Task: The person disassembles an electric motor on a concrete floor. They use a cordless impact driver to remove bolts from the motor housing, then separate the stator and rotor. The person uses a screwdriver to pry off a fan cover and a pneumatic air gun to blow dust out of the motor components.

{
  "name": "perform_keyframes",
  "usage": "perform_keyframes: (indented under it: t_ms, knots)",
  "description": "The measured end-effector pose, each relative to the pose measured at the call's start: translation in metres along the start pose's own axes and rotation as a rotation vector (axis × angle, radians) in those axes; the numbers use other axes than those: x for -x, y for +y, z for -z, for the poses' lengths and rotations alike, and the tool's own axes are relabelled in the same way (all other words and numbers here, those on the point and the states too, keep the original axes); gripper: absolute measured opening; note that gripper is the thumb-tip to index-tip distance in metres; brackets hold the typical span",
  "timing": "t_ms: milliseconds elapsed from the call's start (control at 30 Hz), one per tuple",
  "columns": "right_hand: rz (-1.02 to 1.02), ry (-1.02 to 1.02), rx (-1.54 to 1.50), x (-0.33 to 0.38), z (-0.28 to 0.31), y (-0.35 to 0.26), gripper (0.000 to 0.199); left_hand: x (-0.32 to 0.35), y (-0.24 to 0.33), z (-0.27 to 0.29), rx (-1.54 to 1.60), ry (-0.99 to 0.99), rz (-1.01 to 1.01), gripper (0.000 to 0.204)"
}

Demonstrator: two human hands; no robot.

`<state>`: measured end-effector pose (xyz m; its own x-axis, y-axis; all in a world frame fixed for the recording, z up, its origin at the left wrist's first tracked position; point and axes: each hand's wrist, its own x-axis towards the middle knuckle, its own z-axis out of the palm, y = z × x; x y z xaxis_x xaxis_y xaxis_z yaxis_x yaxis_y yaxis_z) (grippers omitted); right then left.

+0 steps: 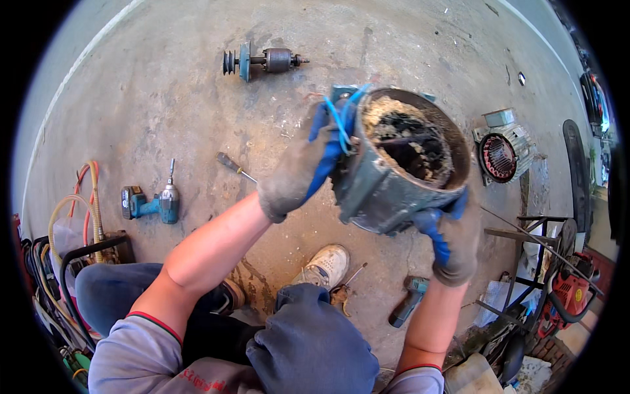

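Observation:
Between my two gloved hands I hold up a green cylindrical motor housing (387,190), tilted so its open end shows. Inside it the winding is blackened, with crumbly tan material around the rim. My left hand (305,154), in a grey and blue glove, grips the upper left side beside the terminal part, where light blue wires (340,118) stick out. My right hand (453,240) is closed on the lower right edge. The fingertips of both hands are partly hidden behind the housing. Below it, near my shoe, lies a thin screwdriver-like tool (356,272).
A rotor with pulley and end plate (277,60) lies on the concrete ahead. A second motor housing (505,154) sits at right. On the left are a cordless driver (154,205) and a screwdriver (235,166); another power tool (408,302) lies near my right forearm. Hoses (92,190) and a metal frame (538,243) flank me.

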<state>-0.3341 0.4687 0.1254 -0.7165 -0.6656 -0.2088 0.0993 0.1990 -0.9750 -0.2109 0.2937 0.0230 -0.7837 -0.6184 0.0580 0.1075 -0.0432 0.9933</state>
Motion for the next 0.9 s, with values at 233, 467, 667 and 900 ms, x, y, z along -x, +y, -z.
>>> perform_keyframes:
  t_ms: [233, 467, 667, 900]
  knots:
    - [-0.23, -0.065, 0.332, -0.005, 0.143, -0.048, 0.079, 0.035, 0.013, -0.159, 0.323, 0.016, 0.272, 0.058]
    - [-0.757, -0.093, 0.688, -0.086, 0.221, 0.008, 0.067, 0.042, -0.002, -0.283, 1.058, 0.262, 0.866, 0.072]
    - [-0.968, -0.326, 1.305, -0.139, 0.173, 0.047, 0.081, 0.08, -0.06, -0.348, 1.08, 0.508, 1.015, 0.087]
    - [-0.902, -0.248, 1.311, -0.128, 0.161, 0.038, 0.081, 0.074, -0.036, -0.347, 0.914, 0.684, 1.064, 0.081]
